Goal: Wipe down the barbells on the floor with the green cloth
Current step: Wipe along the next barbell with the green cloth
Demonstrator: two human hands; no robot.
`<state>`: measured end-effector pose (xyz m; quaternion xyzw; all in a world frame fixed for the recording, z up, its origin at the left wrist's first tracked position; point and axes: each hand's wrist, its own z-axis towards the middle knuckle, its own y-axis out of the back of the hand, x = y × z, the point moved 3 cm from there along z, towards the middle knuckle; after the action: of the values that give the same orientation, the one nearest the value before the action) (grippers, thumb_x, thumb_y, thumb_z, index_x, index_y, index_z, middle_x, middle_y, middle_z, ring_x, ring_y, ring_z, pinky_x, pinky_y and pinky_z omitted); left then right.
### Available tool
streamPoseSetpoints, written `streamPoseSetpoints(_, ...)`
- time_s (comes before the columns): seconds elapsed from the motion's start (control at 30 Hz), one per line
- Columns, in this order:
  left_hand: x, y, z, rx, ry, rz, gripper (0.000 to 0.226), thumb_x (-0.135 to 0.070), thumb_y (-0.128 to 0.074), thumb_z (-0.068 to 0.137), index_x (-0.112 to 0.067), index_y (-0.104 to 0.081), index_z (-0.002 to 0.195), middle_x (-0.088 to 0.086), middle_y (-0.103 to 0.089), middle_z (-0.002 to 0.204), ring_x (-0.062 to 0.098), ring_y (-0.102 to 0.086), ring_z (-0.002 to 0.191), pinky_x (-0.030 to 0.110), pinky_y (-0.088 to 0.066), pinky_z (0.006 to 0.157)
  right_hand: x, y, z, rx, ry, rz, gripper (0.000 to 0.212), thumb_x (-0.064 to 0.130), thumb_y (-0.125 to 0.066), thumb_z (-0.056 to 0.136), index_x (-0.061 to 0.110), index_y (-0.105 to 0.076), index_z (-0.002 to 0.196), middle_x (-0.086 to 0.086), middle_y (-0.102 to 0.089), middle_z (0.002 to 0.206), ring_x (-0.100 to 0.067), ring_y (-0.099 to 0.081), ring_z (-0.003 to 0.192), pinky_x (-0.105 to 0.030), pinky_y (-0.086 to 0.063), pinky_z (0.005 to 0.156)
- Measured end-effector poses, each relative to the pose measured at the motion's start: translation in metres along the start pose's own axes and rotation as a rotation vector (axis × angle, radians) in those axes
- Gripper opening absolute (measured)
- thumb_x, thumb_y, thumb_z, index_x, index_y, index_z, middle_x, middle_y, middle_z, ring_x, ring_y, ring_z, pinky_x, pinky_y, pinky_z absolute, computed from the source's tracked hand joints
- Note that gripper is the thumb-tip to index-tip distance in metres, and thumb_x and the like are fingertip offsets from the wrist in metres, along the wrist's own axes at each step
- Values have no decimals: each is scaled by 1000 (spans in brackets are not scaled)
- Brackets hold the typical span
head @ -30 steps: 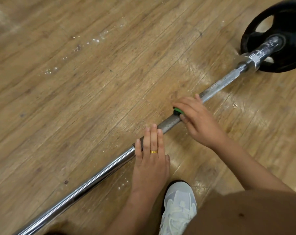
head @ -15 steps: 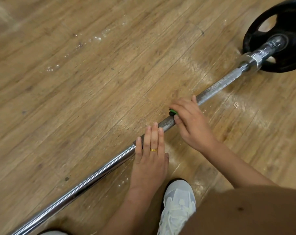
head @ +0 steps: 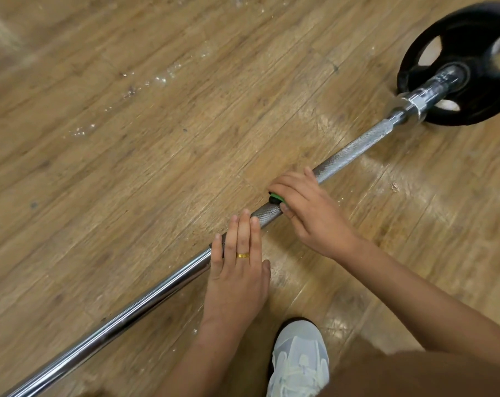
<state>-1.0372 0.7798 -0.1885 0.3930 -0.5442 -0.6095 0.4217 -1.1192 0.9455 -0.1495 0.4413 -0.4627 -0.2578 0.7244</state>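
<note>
Green cloth (head: 276, 197) is gripped by right hand (head: 309, 213) fingers on barbell (head: 343, 159), pinned under flat, straight-fingered left hand (head: 237, 270); rolling could be caused by uneven pressure.

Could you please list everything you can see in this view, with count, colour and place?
barbell: one, chrome with grey knurled grip, lying diagonally across the floor
weight plate: one, black, on the bar's far end, top right
green cloth: one, green, mostly hidden, on the bar under the right hand
floor: wooden planks, brown, with pale specks scattered at the top
shoe: one, white, bottom centre beside the bar
brown garment: one, brown, bottom right corner
ring: one, gold, on a left-hand finger
left hand: fingers straight, resting across the bar
right hand: fingers curled over the cloth and bar
</note>
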Motion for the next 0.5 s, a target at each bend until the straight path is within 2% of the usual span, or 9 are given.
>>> streamPoseSetpoints(0.2, 9, 6, 12, 34, 51, -64, 74, -39, -35, 102, -2, -8, 160, 18, -19, 164, 31, -20, 151, 49, -11, 123, -27, 5, 15, -200, -156, 62, 28, 2, -52, 98, 2, -64, 123, -8, -63, 120, -27, -53, 124, -47, -12, 124)
streamPoseSetpoints(0.3, 16, 10, 21, 52, 67, -88, 74, -42, -36, 102, -1, -14, 159, 18, -26, 161, 34, -27, 147, 49, -16, 121, -30, -4, 23, -276, -172, 116, 28, 5, -51, 98, 3, -66, 122, -8, -64, 121, -27, -50, 127, -51, -12, 123)
streamPoseSetpoints(0.5, 27, 13, 41, 63, 155, -139, 81, -51, -45, 95, 1, -28, 154, 18, -39, 152, 35, -39, 137, 53, -28, 112, -36, -9, 49, -322, -127, 160, 28, 10, -50, 99, 4, -67, 121, -7, -64, 121, -26, -47, 132, -41, -6, 124)
